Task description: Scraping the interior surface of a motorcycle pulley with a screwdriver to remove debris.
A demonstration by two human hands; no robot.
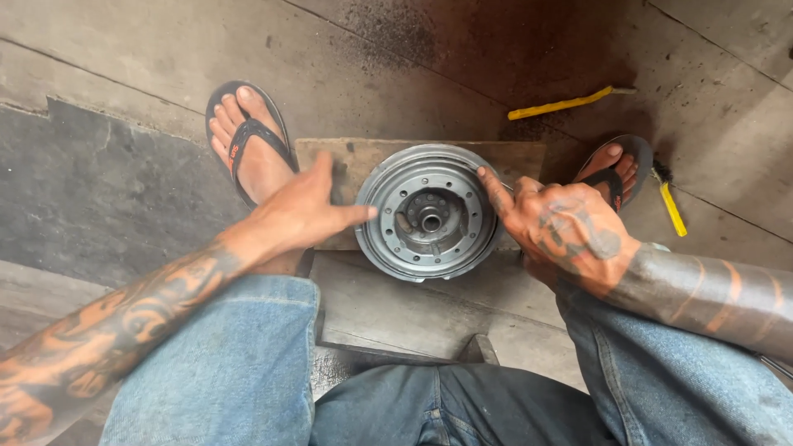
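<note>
Centrally, a grey metal drum-shaped wheel part point(430, 212) lies flat, open face up, on a wooden board point(529, 157); all positions below are given relative to this part.

Far left of it: foot in a black sandal point(248, 140) on the concrete floor point(124, 74), beside the board's left end.

Left of it: left hand point(301, 211), spread wide, holding nothing. Forefinger stretched toward the part, tip at the left rim; contact probable, though the view does not settle whether it presses or only meets the edge. Thumb raised over the board.

At its middle: a hub with a centre hole, ringed by bolts and small holes.

Right of it: right hand point(557, 223), fingers loosely curled, forefinger extended and lying against the upper right rim. Nothing gripped.

Further right: second foot in a black sandal point(615, 169). Beyond that, a yellow-handled brush point(671, 205) on the floor.

Above and right of the part: a yellow-handled tool point(562, 103), well apart from both hands, on a dark stained patch of floor.

Below the part: knees in blue jeans point(239, 363).
</note>
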